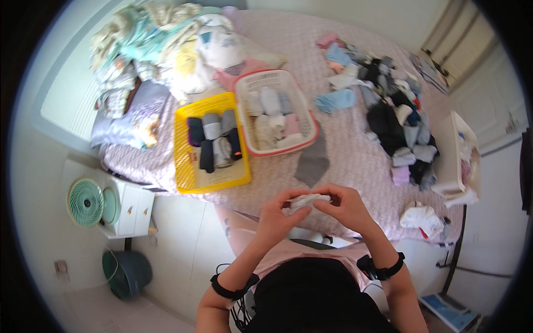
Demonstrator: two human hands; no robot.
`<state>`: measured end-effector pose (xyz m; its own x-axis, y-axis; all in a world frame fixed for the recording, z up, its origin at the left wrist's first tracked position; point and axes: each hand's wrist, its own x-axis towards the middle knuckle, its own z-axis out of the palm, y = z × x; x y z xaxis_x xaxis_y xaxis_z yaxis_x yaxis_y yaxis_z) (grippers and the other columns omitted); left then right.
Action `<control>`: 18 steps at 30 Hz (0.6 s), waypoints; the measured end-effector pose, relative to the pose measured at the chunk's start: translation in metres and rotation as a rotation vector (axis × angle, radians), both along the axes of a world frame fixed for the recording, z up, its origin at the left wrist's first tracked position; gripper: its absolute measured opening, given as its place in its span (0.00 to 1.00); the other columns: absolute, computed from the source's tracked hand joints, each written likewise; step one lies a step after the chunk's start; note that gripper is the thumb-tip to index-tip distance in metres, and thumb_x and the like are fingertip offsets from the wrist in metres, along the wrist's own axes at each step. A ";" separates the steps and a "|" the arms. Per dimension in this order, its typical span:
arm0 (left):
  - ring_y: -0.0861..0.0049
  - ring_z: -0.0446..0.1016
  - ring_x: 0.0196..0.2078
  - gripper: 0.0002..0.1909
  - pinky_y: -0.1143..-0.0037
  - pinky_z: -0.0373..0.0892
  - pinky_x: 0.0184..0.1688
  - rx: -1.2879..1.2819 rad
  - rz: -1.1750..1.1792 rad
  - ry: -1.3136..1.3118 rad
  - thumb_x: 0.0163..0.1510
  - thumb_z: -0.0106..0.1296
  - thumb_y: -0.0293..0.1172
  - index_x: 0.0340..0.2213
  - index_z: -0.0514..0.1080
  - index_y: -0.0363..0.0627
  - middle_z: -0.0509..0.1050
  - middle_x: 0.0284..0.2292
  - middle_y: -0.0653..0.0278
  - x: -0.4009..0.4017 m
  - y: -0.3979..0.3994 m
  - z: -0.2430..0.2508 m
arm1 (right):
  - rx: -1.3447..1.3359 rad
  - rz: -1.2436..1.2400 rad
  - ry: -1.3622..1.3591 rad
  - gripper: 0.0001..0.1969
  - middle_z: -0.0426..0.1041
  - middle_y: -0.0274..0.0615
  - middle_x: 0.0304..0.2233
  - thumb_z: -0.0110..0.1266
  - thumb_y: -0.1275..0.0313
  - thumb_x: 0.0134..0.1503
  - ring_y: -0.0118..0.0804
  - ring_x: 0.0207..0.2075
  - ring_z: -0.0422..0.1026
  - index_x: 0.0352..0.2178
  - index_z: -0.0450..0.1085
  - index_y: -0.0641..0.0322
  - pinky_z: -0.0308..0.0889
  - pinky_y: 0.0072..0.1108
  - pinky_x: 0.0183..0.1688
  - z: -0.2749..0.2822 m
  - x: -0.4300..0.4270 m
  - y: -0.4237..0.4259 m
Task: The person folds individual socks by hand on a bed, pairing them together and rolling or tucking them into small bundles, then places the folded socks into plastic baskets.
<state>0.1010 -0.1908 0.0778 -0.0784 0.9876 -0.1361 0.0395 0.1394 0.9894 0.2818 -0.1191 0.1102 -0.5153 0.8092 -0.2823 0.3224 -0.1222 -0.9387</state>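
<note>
Between my left hand point(283, 214) and my right hand point(343, 208) is a bunched white cloth item point(310, 200), probably a sock. Fingers and thumbs of both hands grip its two ends, over the bed's front edge. Just beyond my hands a grey sock point(312, 162) lies flat on the quilted bedspread point(275, 179). To the left of it stands a yellow plastic basket point(183, 166) holding several dark and grey folded socks point(211, 125). A white basket with a red rim point(314, 125) adjoins it and holds several light folded bundles point(270, 102).
A pile of loose socks point(385, 120) spreads over the bed's right side, with a light blue sock point(335, 100) beside it. A white bin point(445, 166) lies tipped at the right edge. Bedding point(166, 45) is heaped at back left. A green fan point(85, 202) stands at left.
</note>
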 end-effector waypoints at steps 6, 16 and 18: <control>0.80 0.73 0.34 0.17 0.80 0.69 0.37 0.130 0.038 0.314 0.46 0.60 0.27 0.41 0.74 0.44 0.76 0.37 0.65 -0.060 -0.004 0.007 | 0.087 0.149 -0.055 0.15 0.71 0.34 0.25 0.59 0.71 0.52 0.19 0.26 0.66 0.41 0.72 0.64 0.64 0.14 0.29 -0.017 -0.061 0.013; 0.55 0.74 0.33 0.14 0.66 0.70 0.36 0.046 0.512 0.975 0.45 0.57 0.25 0.34 0.66 0.40 0.74 0.31 0.52 -0.226 0.039 -0.025 | 0.618 0.249 -0.026 0.12 0.71 0.46 0.38 0.56 0.75 0.49 0.46 0.43 0.69 0.37 0.70 0.62 0.65 0.31 0.46 -0.047 -0.151 0.016; 0.60 0.74 0.30 0.14 0.68 0.70 0.34 0.074 0.425 0.827 0.45 0.58 0.26 0.33 0.65 0.40 0.74 0.29 0.54 -0.222 0.050 -0.022 | 0.629 0.254 -0.044 0.11 0.71 0.47 0.38 0.56 0.76 0.48 0.49 0.44 0.68 0.36 0.70 0.62 0.64 0.33 0.47 -0.047 -0.155 0.013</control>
<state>-0.1211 -0.1412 0.0561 -0.4791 0.8576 0.1868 0.6956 0.2412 0.6768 0.1264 -0.1060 0.0628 -0.7097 0.6817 0.1780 0.3082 0.5275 -0.7917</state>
